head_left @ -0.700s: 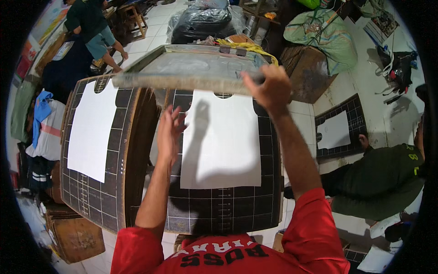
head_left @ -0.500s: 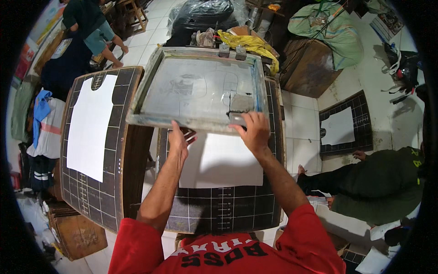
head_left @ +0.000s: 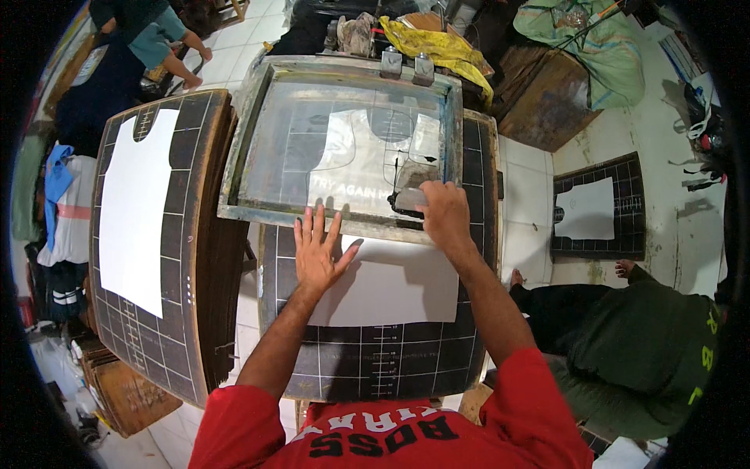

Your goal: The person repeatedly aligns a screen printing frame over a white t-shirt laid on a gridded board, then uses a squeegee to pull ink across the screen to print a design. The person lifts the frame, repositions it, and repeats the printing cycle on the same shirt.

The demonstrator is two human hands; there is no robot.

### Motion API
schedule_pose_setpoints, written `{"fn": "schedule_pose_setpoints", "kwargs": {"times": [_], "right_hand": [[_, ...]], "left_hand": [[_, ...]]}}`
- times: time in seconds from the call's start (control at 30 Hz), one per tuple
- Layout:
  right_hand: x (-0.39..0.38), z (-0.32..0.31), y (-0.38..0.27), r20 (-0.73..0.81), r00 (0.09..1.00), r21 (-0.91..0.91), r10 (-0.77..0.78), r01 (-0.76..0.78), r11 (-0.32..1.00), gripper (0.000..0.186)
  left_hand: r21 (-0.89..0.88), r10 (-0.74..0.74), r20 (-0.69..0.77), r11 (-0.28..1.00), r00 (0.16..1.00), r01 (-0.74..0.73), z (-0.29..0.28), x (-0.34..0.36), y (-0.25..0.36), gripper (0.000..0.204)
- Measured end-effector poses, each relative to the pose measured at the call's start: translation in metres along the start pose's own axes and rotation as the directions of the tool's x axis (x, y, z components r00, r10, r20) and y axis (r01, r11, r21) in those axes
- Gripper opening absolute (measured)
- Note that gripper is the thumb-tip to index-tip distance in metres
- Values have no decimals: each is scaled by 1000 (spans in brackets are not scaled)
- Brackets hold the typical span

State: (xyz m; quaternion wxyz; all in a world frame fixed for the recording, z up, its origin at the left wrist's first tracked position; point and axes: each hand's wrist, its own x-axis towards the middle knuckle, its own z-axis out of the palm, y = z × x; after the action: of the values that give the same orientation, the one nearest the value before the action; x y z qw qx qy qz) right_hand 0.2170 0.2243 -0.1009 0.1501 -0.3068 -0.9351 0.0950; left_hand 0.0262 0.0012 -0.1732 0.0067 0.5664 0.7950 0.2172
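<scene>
A screen-printing frame (head_left: 234,195) lies down over a white cut fabric piece (head_left: 391,293) on a dark gridded board (head_left: 336,359). Through the mesh, the neckline and armhole shape of the piece and some lettering show. My left hand (head_left: 319,258) rests open, fingers spread, with its fingertips on the frame's near rail. Inside the frame's near right corner, my right hand (head_left: 448,219) grips a greyish squeegee (head_left: 412,198). Black ink (head_left: 400,208) lies along the squeegee's edge and on the mesh beside it. Part of the squeegee is hidden by my fingers.
To the left stands a stack of boards with another white cut piece (head_left: 137,219) on top. Metal hinge clamps (head_left: 391,62) hold the frame's far rail, near a yellow cloth (head_left: 433,43). One person sits at right by a floor board (head_left: 637,211); another is at far left.
The frame has come down from a tilt onto the fabric piece. My left hand has gone from under the near rail to its top, and my right hand has taken hold of the squeegee.
</scene>
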Motion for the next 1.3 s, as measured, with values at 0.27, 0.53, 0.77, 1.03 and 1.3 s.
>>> {"fn": "schedule_pose_setpoints", "kwargs": {"times": [0.27,0.53,0.77,1.03,1.3], "right_hand": [[54,16,36,-46,998,-45,-36,34,998,34],[103,15,61,-5,1000,-16,20,-20,1000,38],[73,8,38,-96,994,-72,50,-56,996,32],[82,29,36,-200,980,-83,12,-29,996,28],[-8,16,-11,-191,981,-83,-20,4,997,31]], "left_hand": [[-47,2,-39,999,999,-4,14,-5,-8,81],[-48,-3,-30,999,1000,1,13,-4,-8,82],[-74,-16,-18,997,1000,14,12,-5,-7,79],[-38,-14,-31,999,999,13,16,-6,-9,80],[13,5,-56,1000,998,-4,16,-5,-10,82]]}}
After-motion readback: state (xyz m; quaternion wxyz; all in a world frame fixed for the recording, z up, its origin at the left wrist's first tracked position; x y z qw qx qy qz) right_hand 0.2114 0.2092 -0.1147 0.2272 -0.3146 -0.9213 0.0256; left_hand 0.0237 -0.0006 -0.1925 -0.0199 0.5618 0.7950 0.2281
